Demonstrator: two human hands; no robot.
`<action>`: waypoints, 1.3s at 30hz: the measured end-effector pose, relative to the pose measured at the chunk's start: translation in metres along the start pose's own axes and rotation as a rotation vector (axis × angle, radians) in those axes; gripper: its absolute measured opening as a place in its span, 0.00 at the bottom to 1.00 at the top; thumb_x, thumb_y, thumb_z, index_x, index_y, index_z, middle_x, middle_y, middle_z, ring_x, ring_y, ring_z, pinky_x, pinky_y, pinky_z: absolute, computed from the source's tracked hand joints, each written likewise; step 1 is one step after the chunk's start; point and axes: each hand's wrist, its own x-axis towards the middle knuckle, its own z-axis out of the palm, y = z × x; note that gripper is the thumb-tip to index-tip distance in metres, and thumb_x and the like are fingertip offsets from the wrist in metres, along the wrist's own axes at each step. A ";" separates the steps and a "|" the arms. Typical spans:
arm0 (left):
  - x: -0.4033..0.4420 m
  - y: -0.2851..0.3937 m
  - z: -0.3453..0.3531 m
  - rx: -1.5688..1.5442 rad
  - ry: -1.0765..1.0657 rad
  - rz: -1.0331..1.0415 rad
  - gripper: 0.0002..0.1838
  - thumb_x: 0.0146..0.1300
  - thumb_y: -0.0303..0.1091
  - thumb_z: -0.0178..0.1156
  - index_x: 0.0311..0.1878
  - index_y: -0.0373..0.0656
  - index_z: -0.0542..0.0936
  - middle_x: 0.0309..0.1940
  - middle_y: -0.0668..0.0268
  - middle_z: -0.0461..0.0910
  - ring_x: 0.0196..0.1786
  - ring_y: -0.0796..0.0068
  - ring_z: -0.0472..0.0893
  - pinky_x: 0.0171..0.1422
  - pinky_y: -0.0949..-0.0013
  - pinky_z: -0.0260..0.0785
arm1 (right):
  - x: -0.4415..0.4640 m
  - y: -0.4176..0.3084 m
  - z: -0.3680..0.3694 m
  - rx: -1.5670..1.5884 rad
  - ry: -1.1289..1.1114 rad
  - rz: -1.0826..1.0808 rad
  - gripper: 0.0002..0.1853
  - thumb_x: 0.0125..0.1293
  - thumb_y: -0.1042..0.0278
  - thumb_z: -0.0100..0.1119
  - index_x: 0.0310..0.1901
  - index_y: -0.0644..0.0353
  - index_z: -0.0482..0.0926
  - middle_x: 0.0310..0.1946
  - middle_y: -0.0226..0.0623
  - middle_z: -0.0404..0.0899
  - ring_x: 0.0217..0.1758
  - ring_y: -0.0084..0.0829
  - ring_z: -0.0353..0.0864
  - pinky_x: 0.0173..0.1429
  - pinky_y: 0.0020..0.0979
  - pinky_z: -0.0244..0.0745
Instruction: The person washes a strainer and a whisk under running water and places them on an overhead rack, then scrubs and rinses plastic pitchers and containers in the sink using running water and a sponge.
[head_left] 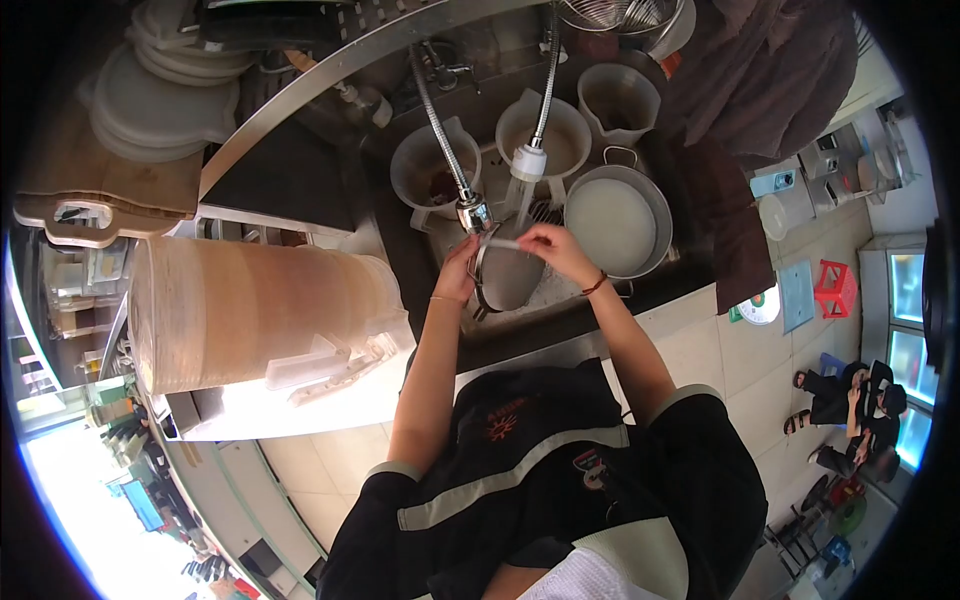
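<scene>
I see a round sieve [512, 278] tipped on its side over the sink [545, 332], just below the silver tap head [474, 213]. The left hand [457, 270] has its fingers closed on the sieve's rim. The right hand [560, 252] is at the top edge, its fingers pinched on a thin pale strip [508, 244]; I can't tell what that strip is. A white nozzle [529, 163] hangs just above the right hand.

Right beside that hand, a big pot [658, 215] sits in the sink with something white in it. Behind the sieve I see three jugs: one on the left [402, 168], one in the middle [510, 122] and one on the right [640, 122].

To the left, a big, cloudy tub [270, 315] stands on the counter [230, 418], with a stack of lids [160, 105] past it. A brown cloth [750, 90] hangs on the right. Far off on that side are a red stool [836, 290] and two people [860, 405] sitting down.
</scene>
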 end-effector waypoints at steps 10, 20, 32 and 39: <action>-0.002 0.004 0.009 0.044 -0.059 0.015 0.17 0.60 0.32 0.48 0.50 0.34 0.69 0.47 0.64 0.72 0.49 0.77 0.71 0.54 0.74 0.62 | -0.002 -0.006 0.007 -0.192 0.411 -0.009 0.04 0.53 0.72 0.55 0.30 0.62 0.74 0.24 0.38 0.73 0.27 0.33 0.74 0.31 0.26 0.67; -0.007 0.008 0.014 0.118 -0.142 -0.084 0.19 0.63 0.36 0.42 0.53 0.33 0.64 0.52 0.58 0.67 0.54 0.69 0.68 0.59 0.69 0.60 | -0.002 -0.020 0.001 -0.154 0.267 -0.034 0.04 0.51 0.71 0.56 0.28 0.61 0.75 0.24 0.37 0.74 0.29 0.34 0.74 0.32 0.29 0.67; -0.002 0.007 0.016 0.086 0.047 -0.077 0.17 0.63 0.34 0.42 0.49 0.32 0.67 0.47 0.59 0.72 0.48 0.71 0.72 0.55 0.70 0.62 | -0.002 -0.026 -0.007 -0.256 0.240 -0.073 0.04 0.50 0.72 0.57 0.28 0.61 0.76 0.24 0.38 0.74 0.27 0.36 0.73 0.30 0.29 0.67; -0.005 0.013 0.014 0.113 0.022 0.028 0.13 0.60 0.32 0.48 0.46 0.36 0.72 0.42 0.64 0.75 0.44 0.77 0.73 0.50 0.74 0.64 | -0.007 0.017 -0.021 -0.220 0.433 0.064 0.06 0.51 0.73 0.56 0.32 0.60 0.75 0.26 0.35 0.75 0.28 0.29 0.74 0.33 0.26 0.67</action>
